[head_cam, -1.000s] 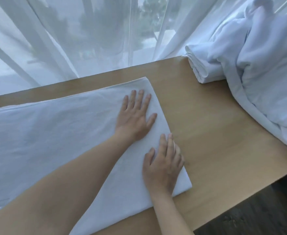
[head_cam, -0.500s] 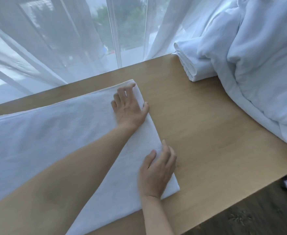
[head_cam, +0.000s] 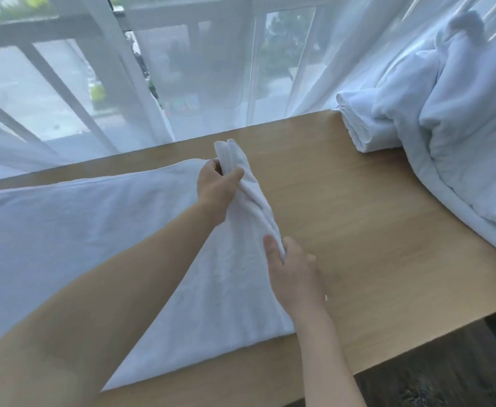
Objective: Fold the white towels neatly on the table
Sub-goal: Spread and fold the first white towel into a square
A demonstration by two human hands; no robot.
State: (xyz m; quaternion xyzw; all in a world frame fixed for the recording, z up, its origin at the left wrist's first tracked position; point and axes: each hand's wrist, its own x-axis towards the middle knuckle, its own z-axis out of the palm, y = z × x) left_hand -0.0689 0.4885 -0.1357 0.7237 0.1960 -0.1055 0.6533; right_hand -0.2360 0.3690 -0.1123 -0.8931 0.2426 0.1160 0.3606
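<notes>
Towel (head_cam: 65,245): we see it spread over the table's (head_cam: 373,230) left part, right edge lifted.
Left hand (head_cam: 216,189): pinches the far right corner.
Right hand (head_cam: 295,271): grips the near right edge.
Open room: bare wood between us and the folded towel (head_cam: 355,127) and heap (head_cam: 461,127) at the far right corner.

Both forearms bare, reaching forward, left crossing diagonally from lower left. Left hand (head_cam: 216,186) ahead of the right, fingers curled, thumb clamped over a gathered fold. Right hand (head_cam: 295,273) nearer the body, thumb on top, fingers tucked under, pinching the same edge.
</notes>
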